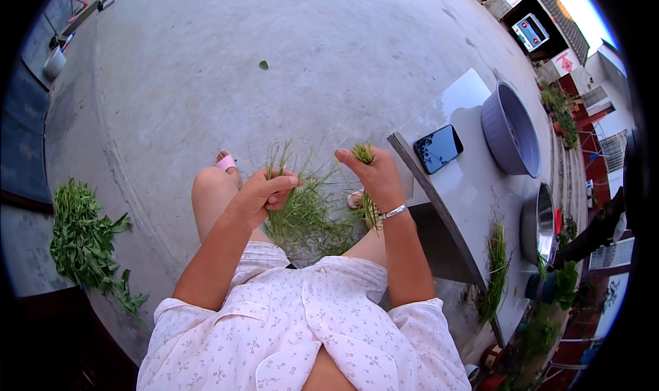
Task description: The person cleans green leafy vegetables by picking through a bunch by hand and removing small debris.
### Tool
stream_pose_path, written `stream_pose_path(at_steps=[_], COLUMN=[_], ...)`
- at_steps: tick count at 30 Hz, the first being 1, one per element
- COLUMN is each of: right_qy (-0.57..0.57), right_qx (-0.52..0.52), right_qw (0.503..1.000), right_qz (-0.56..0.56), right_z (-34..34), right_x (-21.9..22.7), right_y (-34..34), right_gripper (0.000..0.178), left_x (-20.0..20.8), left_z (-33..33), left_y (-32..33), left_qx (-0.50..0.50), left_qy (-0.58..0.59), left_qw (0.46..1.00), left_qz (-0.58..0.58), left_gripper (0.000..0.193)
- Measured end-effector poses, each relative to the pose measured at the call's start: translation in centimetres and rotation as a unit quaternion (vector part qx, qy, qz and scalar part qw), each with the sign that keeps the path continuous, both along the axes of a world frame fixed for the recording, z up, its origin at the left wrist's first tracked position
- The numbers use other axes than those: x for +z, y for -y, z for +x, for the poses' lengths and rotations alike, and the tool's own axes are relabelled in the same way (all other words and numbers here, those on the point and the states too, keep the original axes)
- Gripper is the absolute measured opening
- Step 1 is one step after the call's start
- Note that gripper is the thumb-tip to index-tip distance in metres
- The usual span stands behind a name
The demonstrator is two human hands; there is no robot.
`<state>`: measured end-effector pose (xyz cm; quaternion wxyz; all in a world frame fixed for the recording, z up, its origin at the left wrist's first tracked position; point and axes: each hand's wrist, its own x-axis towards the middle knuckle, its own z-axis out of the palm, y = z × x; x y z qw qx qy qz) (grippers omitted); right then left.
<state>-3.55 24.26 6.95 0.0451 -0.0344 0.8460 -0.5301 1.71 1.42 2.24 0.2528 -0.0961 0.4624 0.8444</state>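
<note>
While right hand (371,171) gripped a green bunch (362,153) by the table (470,202)'s left edge, left hand (270,190) pinched thin stems (280,159); phone (438,149) lay near far-left corner.

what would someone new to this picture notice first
Probably the loose heap of thin green stalks just below the picture's centre, with the right hand near it gripping a green bunch. Next come the purple basin and phone on the table at right, then the leafy green pile at far left.

Right of the right hand (379,177), a smartphone (438,148) lay on the table (473,205) (a basin (495,133) further right); leafy greens (82,226) lay well left.
</note>
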Motion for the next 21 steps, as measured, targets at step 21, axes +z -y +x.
stream_pose_path(at_steps=[21], right_qy=[0.189], right_qx=[0.112], right_qw=[0.946], right_qz=[-0.239], right_z=[1.7], right_x=[-0.9], right_y=[2.7], right_gripper=[0.012], left_x=[1.4], left_z=[-0.2], left_y=[-0.5], left_qx=[-0.035], left_qy=[0.019], left_qw=[0.999], left_qz=[0.035], left_gripper=[0.015])
